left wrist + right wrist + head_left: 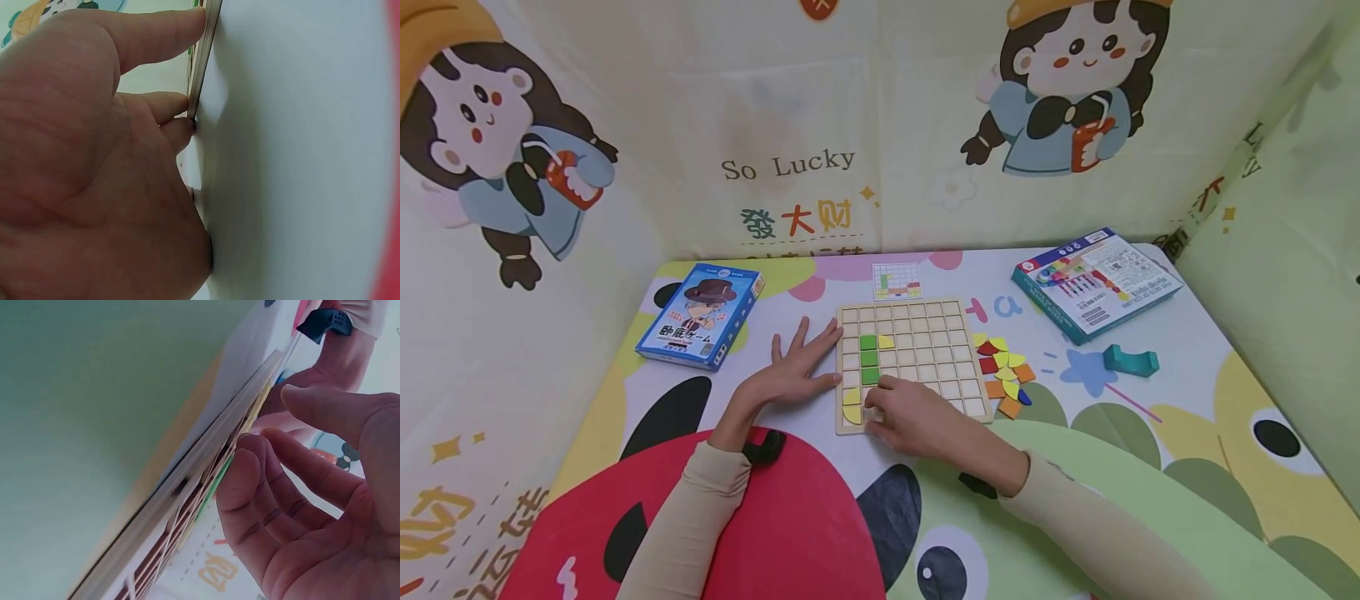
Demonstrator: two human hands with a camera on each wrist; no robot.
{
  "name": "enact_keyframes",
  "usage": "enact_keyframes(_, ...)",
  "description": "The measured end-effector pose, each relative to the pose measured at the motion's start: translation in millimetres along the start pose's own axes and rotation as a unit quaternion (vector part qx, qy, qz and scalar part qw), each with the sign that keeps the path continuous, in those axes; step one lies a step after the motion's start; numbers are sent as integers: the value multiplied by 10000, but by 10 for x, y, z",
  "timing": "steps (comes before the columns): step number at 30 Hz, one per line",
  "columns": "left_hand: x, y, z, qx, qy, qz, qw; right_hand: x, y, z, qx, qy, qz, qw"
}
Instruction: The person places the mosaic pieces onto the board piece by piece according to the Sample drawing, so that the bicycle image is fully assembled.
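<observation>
A wooden grid board [917, 313] lies on the table, with three green square tiles [869, 358] in one column. A yellow quarter-round tile [886, 342] sits beside the top green one, and more yellow pieces [852, 404] fill cells at the lower left. My left hand [793, 371] is spread flat, its thumb [169, 37] and fingertips against the board's left edge. Over the board's lower left is my right hand [917, 417], fingers bent with the tips at the cells. In the right wrist view its thumb stands apart from the fingers, with nothing visible between them.
Right of the board lies a loose pile of yellow, red, orange and blue pieces [1003, 371]. A pattern card [897, 282] is behind the board. A blue box [702, 317] stands left, a teal-edged box [1097, 283] right, and a teal curved block [1131, 361] near it.
</observation>
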State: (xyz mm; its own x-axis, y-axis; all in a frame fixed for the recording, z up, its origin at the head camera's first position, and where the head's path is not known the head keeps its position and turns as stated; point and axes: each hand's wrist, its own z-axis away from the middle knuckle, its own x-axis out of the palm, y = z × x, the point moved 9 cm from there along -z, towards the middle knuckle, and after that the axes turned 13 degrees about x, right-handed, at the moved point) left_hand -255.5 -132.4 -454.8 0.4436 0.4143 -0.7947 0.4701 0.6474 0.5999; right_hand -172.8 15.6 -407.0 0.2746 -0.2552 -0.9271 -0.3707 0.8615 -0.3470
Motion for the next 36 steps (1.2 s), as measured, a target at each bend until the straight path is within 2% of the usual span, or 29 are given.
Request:
enact_keyframes(9,5,-14,-21,-75,17,-21,10000,-119,291,195,308,139,-229,9992)
enact_keyframes(19,3,1,-50,-105,79,-120,9998,-226,558,360,258,465,-320,9981)
enact_keyframes(25,19,4,-60,-144,32,-143,9998,-275,724,448,433,548,-586,9958)
enact_keyframes(36,19,2,-51,-302,149,-167,9993,-338,857,523,445,707,-667,9943)
